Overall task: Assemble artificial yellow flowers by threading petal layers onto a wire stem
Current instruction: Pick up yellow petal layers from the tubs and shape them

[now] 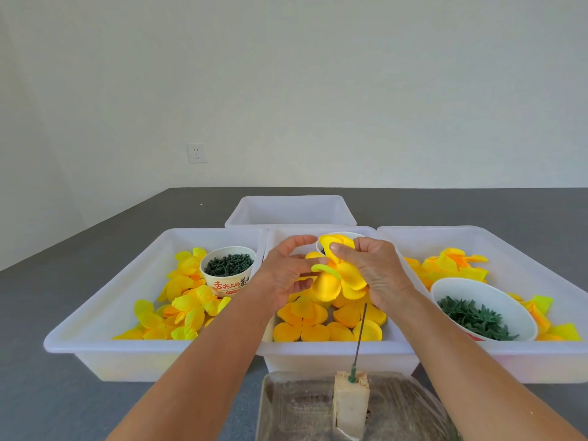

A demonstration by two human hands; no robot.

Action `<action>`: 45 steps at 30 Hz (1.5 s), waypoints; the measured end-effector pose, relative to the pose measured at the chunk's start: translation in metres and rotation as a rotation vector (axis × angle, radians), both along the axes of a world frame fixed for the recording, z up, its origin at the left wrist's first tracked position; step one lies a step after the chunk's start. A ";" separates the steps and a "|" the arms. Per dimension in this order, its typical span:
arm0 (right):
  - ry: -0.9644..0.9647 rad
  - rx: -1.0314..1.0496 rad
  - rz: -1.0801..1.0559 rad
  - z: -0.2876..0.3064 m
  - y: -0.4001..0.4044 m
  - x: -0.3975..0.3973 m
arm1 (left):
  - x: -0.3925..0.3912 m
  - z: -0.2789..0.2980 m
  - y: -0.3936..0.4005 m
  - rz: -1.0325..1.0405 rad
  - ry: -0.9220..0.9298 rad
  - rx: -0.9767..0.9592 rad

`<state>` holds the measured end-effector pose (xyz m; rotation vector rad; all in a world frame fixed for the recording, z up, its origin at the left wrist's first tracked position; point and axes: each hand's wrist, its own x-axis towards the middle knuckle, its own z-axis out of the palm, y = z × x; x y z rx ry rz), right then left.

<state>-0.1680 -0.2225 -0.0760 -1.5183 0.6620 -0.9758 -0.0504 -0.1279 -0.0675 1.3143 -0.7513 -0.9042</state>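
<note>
Foam block (351, 399) holds wire stem (360, 334) (upright); both hands grip flower (339, 275).

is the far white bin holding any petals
No, the far white bin shows only bare white walls inside.

Three trays sit before me on the tabletop (95, 409): petal tray (105, 316) at ten o'clock, middle tray (337, 351) at twelve, right tray (541, 354) at two, spare tray (291, 211) behind.

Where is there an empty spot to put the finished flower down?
The far white tray behind the three front ones looks bare inside. Grey table left of the left tray is free too. The middle tray is crowded with petals.
</note>
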 end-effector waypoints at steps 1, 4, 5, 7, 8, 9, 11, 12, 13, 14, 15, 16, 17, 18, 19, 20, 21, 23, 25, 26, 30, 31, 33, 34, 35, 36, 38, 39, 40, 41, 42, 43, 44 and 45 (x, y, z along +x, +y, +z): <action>-0.002 0.002 0.007 0.000 0.000 0.000 | 0.000 0.000 0.000 0.000 -0.033 -0.026; 0.012 0.010 0.030 0.001 0.001 -0.001 | -0.001 0.000 0.000 0.048 -0.111 -0.105; 0.018 0.010 0.031 0.001 0.002 -0.001 | -0.001 0.000 -0.001 0.083 -0.142 -0.114; 0.016 0.017 0.029 0.001 0.002 -0.001 | -0.001 -0.001 -0.002 0.153 -0.174 -0.133; 0.010 0.030 0.022 0.002 0.002 -0.001 | -0.001 -0.002 -0.002 0.180 -0.187 -0.143; 0.003 0.050 0.011 0.002 0.002 -0.001 | -0.001 -0.002 -0.002 0.195 -0.200 -0.153; -0.016 0.102 -0.004 0.002 0.002 -0.001 | -0.001 -0.002 -0.003 0.199 -0.207 -0.179; -0.023 0.124 -0.013 0.002 0.002 -0.001 | -0.001 -0.002 -0.002 0.194 -0.199 -0.196; -0.021 0.138 -0.029 0.003 0.002 -0.001 | -0.001 -0.002 -0.003 0.188 -0.197 -0.212; -0.008 0.144 -0.045 0.003 0.002 -0.002 | -0.001 -0.002 -0.003 0.185 -0.203 -0.225; 0.012 0.140 -0.058 0.003 0.003 -0.002 | -0.001 -0.003 -0.003 0.186 -0.213 -0.238; 0.034 0.124 -0.068 0.002 0.003 -0.001 | -0.002 -0.003 -0.003 0.191 -0.223 -0.247; 0.059 0.098 -0.078 0.002 0.003 0.000 | -0.002 -0.003 -0.004 0.195 -0.237 -0.254; 0.084 0.070 -0.091 0.001 0.002 0.001 | -0.002 -0.003 -0.004 0.195 -0.254 -0.259; 0.102 0.052 -0.103 0.000 0.002 0.002 | -0.002 -0.004 -0.005 0.189 -0.271 -0.265; 0.112 0.045 -0.112 -0.001 0.002 0.004 | -0.002 -0.004 -0.005 0.181 -0.283 -0.269; 0.118 0.042 -0.120 -0.001 0.002 0.004 | -0.002 -0.004 -0.005 0.171 -0.292 -0.272; 0.124 0.044 -0.141 -0.001 0.002 0.005 | -0.001 -0.004 -0.005 0.138 -0.303 -0.271; 0.114 0.054 -0.163 0.000 0.001 0.003 | -0.002 -0.005 -0.004 0.084 -0.286 -0.260; 0.103 0.056 -0.170 0.000 0.000 0.001 | -0.003 -0.004 -0.004 0.053 -0.269 -0.250; 0.075 0.040 -0.125 0.001 0.000 0.000 | -0.003 -0.006 -0.003 0.106 -0.299 -0.148; 0.070 0.035 -0.103 0.002 0.000 0.000 | -0.002 -0.007 -0.003 0.116 -0.293 -0.102; 0.048 0.047 -0.081 0.001 0.001 0.001 | -0.004 -0.006 -0.003 0.052 -0.232 -0.035; 0.035 0.070 -0.089 0.002 0.000 0.001 | -0.005 -0.005 -0.002 0.015 -0.201 -0.023; 0.021 0.104 -0.108 0.002 -0.001 0.000 | -0.005 -0.004 -0.003 -0.002 -0.165 -0.028; 0.002 0.148 -0.129 0.003 -0.003 0.000 | -0.005 -0.002 -0.003 -0.010 -0.106 -0.047; -0.056 0.261 -0.154 0.003 -0.006 0.000 | -0.004 0.002 -0.003 -0.027 0.045 -0.106; -0.080 0.303 -0.156 0.003 -0.007 0.000 | -0.003 0.003 -0.003 -0.042 0.097 -0.127; -0.082 0.319 -0.158 0.003 -0.008 0.000 | -0.003 0.004 -0.003 -0.061 0.115 -0.131; -0.072 0.314 -0.157 0.002 -0.009 0.001 | -0.004 0.003 -0.002 -0.083 0.101 -0.124; -0.062 0.302 -0.154 0.002 -0.008 0.001 | -0.004 0.002 -0.002 -0.104 0.076 -0.116; -0.056 0.288 -0.148 0.002 -0.008 0.001 | -0.004 0.001 -0.002 -0.120 0.050 -0.111; -0.052 0.277 -0.131 0.002 -0.008 0.001 | -0.003 -0.001 -0.002 -0.127 0.030 -0.109; -0.043 0.268 -0.097 0.002 -0.007 0.001 | -0.003 -0.001 -0.002 -0.119 0.013 -0.110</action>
